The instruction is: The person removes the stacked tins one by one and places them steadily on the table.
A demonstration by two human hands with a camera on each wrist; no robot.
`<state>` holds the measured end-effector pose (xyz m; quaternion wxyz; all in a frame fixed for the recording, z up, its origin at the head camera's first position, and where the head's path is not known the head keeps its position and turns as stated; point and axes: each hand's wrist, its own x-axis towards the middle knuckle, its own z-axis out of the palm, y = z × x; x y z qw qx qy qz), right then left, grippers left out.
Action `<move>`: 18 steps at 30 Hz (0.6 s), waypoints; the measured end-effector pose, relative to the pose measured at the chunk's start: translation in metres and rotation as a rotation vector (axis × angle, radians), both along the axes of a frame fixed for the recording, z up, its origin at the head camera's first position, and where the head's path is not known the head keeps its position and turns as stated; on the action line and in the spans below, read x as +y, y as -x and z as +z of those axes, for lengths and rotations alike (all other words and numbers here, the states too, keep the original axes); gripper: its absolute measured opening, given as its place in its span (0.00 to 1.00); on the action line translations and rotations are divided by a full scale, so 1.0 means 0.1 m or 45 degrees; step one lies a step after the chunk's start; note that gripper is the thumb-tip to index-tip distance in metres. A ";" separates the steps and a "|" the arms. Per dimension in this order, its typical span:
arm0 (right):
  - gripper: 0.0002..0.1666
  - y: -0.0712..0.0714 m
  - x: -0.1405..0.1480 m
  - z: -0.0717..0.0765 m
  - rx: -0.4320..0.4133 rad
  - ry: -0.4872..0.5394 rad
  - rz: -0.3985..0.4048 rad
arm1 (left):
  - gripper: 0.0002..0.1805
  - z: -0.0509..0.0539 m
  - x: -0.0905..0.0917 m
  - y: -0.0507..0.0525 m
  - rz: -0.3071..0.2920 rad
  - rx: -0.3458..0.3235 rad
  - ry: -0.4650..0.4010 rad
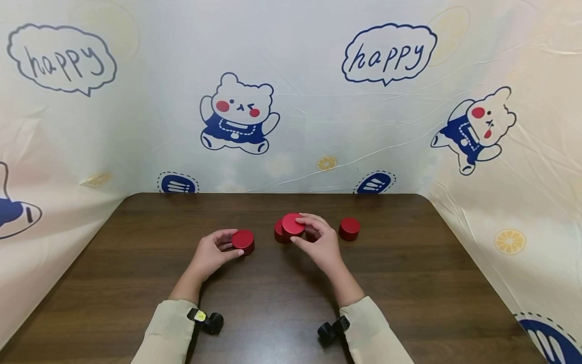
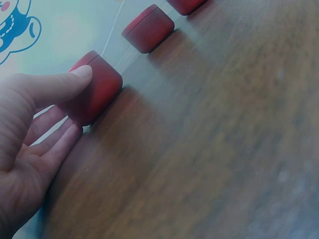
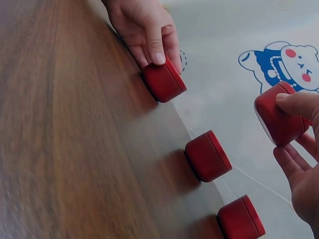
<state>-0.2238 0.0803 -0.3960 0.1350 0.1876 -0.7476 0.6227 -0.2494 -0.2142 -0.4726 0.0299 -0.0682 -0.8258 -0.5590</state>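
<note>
Between the thumb and fingers of my left hand (image 1: 215, 253) is a small red round tin (image 1: 243, 242), which stands upright on the table. In the left wrist view the thumb presses the side of this tin (image 2: 99, 89), just below its lid line. My right hand (image 1: 322, 244) pinches a second red tin (image 1: 292, 226); the right wrist view shows that tin (image 3: 281, 114) raised off the table, its pale underside partly visible. Partly hidden by it in the head view, a third red tin (image 1: 279, 232) stands on the table. Another red tin (image 1: 349, 229) stands right of my right hand.
The brown wooden table (image 1: 263, 313) has its far edge just beyond the tins. Behind it hangs a pale printed cloth (image 1: 309, 121) with bears and lettering, which also runs along both sides. A small black camera (image 1: 212, 323) sits on each wrist.
</note>
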 end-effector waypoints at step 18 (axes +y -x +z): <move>0.24 0.04 0.18 0.02 0.003 0.035 -0.025 | 0.33 0.07 0.03 -0.03 -0.017 -0.003 -0.028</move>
